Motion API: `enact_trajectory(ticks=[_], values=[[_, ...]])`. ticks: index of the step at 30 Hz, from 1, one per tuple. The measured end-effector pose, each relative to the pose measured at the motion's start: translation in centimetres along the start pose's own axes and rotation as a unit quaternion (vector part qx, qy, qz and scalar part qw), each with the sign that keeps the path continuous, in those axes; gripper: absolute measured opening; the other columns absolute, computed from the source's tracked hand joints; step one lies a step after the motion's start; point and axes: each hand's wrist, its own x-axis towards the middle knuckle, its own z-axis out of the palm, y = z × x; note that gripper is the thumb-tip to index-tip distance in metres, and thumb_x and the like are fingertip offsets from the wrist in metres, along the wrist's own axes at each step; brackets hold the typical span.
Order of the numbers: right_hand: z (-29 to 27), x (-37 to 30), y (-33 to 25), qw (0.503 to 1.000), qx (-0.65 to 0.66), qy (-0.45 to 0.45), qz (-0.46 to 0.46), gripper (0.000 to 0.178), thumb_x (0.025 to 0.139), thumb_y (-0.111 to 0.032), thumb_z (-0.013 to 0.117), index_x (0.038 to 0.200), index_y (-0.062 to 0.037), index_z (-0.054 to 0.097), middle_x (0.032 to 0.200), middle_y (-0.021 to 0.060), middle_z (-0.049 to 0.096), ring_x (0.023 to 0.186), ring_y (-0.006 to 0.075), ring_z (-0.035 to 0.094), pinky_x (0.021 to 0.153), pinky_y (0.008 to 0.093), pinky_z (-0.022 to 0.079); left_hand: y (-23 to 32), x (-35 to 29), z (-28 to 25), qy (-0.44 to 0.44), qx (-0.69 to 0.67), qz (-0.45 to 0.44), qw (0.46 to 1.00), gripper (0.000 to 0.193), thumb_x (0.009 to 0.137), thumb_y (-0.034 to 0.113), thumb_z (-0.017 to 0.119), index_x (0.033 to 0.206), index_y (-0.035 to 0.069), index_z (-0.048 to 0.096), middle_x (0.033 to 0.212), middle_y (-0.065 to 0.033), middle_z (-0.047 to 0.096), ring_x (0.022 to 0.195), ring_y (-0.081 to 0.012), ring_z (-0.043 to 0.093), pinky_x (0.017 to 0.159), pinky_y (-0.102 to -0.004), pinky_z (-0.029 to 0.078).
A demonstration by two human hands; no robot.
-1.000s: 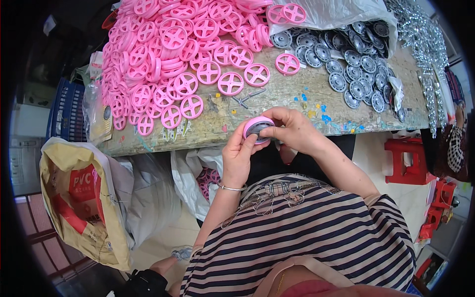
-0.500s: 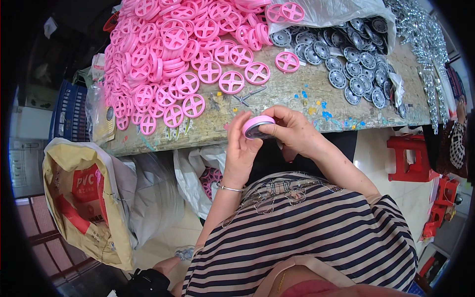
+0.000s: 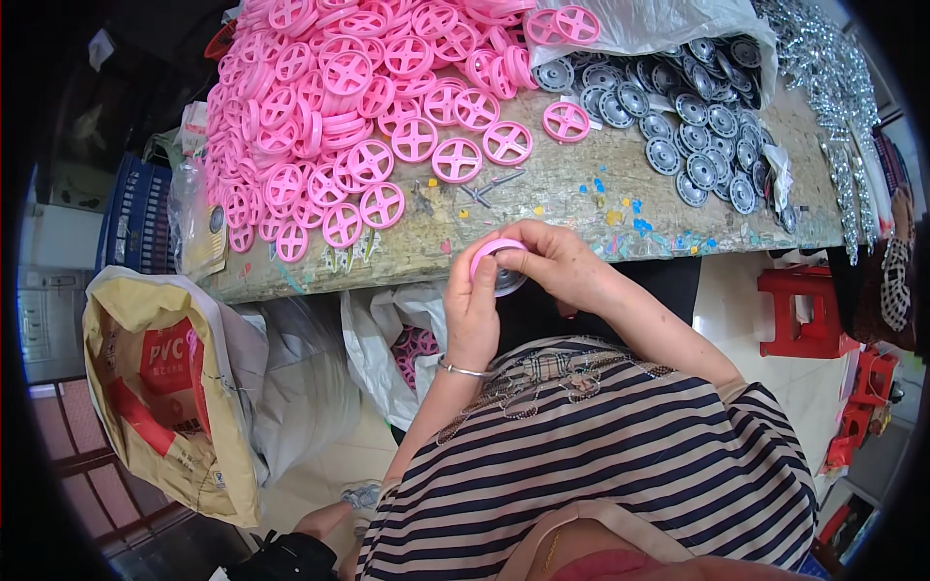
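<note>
Just off the table's front edge, my left hand [image 3: 472, 302] and my right hand [image 3: 554, 261] grip one small pink plastic wheel [image 3: 481, 254] between them. A dark grey disc [image 3: 508, 281] sits inside the pink rim, facing me. Both thumbs press on the wheel's face, and the fingers wrap round its rim, hiding part of it. Beyond my hands a large heap of pink four-spoked wheels [image 3: 346, 73] covers the table's left and middle. To the right lie many loose grey wheel discs [image 3: 692, 137], partly under a white plastic bag [image 3: 668, 24].
The worn wooden table [image 3: 572, 218] carries a thin grey metal piece [image 3: 481, 186] and coloured scraps. Silver tinsel [image 3: 823, 77] hangs at the right. An open woven sack [image 3: 174, 387] stands at lower left, a white bag [image 3: 373, 334] under the edge, a red stool [image 3: 799, 310] at right.
The wheel has tipped so its grey face turns more toward me. My left fingers have closed in round the rim, and both thumbs now press on the face.
</note>
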Motion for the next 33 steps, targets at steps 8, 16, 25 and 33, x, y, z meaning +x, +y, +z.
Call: enact_trajectory(ticks=[8, 16, 25, 33], values=[[-5.6, 8.3, 3.9, 0.864, -0.360, 0.189, -0.296, 0.044, 0.088, -0.028, 0.061, 0.121, -0.0010, 0.053, 0.122, 0.0192, 0.054, 0.110, 0.0338, 0.052, 0.094, 0.0400, 0.042, -1.4, -5.0, -12.2, 0.196, 0.235, 0.014, 0.952, 0.028, 0.100, 0.018, 0.041, 0.114, -0.002, 0.054, 0.112, -0.0139, 0.061, 0.101, -0.0200, 0.059, 0.088, -0.0314, 0.047], [-6.8, 11.1, 2.4, 0.827, -0.467, 0.214, -0.227, 0.066, 0.072, -0.032, 0.075, 0.125, -0.0016, 0.049, 0.121, 0.0161, 0.055, 0.108, 0.0366, 0.049, 0.093, 0.0413, 0.041, -3.7, -6.4, -14.7, 0.146, 0.399, -0.059, 0.903, 0.032, 0.099, 0.021, 0.045, 0.119, -0.002, 0.054, 0.113, -0.0159, 0.060, 0.103, -0.0221, 0.060, 0.086, -0.0309, 0.049], [-1.5, 1.8, 1.3, 0.874, -0.346, 0.069, -0.334, 0.079, 0.060, -0.025, 0.083, 0.128, -0.0039, 0.049, 0.115, 0.0164, 0.059, 0.104, 0.0349, 0.053, 0.091, 0.0429, 0.042, -0.7, 1.1, -0.9, -0.057, -0.051, -0.071, 0.995, 0.038, 0.101, 0.018, 0.038, 0.134, -0.001, 0.037, 0.118, -0.0157, 0.056, 0.096, -0.0231, 0.065, 0.077, -0.0309, 0.056], [-21.7, 8.3, 4.8, 0.747, -0.469, 0.415, -0.224, 0.052, 0.082, -0.031, 0.069, 0.121, 0.0010, 0.055, 0.096, 0.0177, 0.061, 0.086, 0.0279, 0.059, 0.078, 0.0355, 0.048, -1.1, 1.4, -0.3, -0.045, -0.150, -0.180, 0.971, 0.031, 0.100, 0.019, 0.040, 0.122, -0.002, 0.047, 0.106, -0.0142, 0.062, 0.094, -0.0233, 0.065, 0.077, -0.0374, 0.058]])
